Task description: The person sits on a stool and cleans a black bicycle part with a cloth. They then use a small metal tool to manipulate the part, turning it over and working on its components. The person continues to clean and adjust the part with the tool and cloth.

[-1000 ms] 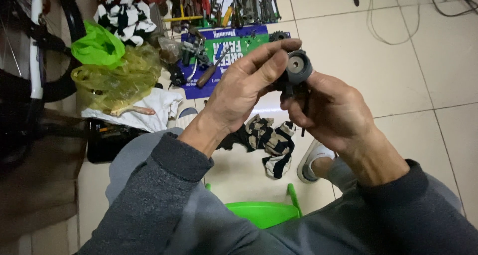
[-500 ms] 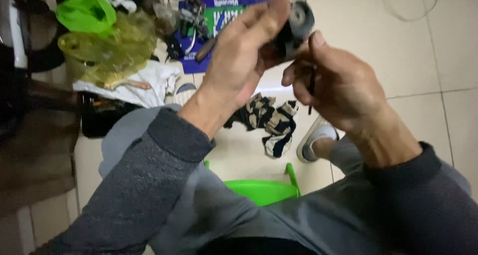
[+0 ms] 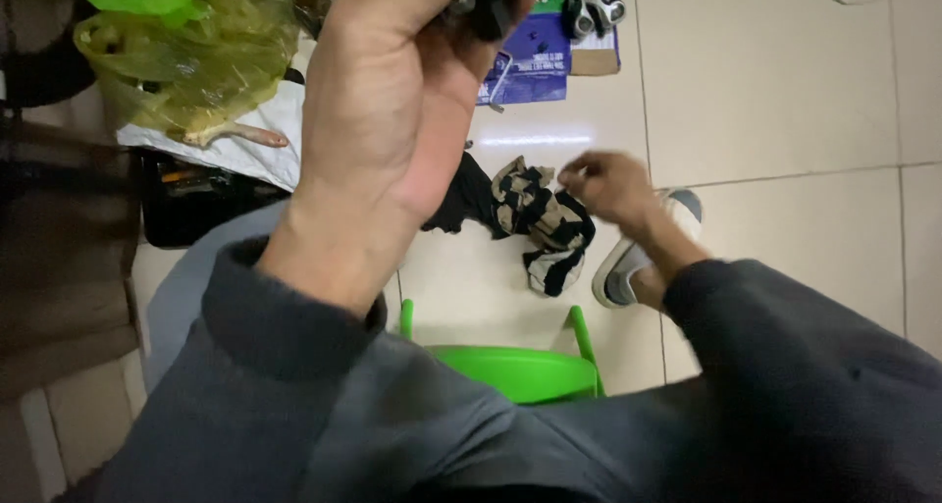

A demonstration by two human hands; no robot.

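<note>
**A:** So the hands have split up. A second ago both were pinched around that small dark round part, held out over the floor. Now only the left hand [image 3: 392,101] has it, lifted close to the camera, fingers curled tight around the dark part [image 3: 488,7], which is mostly cut off by the top edge.

**B:** And the right hand [image 3: 608,184]?

**A:** Dropped low, out over the striped cloth [image 3: 545,223] on the tile floor [image 3: 785,101], near the grey shoe [image 3: 628,258]. Fingertips are bunched together, a narrow pinch, but it's motion-blurred, so I can't tell whether there's anything tiny between them.

**B:** Looks to me like the two-handed fiddling is paused, with one hand parking the part.

**A:** That's my read too. Camera has tipped down as well: the green stool [image 3: 515,370] sits more central, and the blue mat [image 3: 535,61] with tools is pushed up to the top.
</note>
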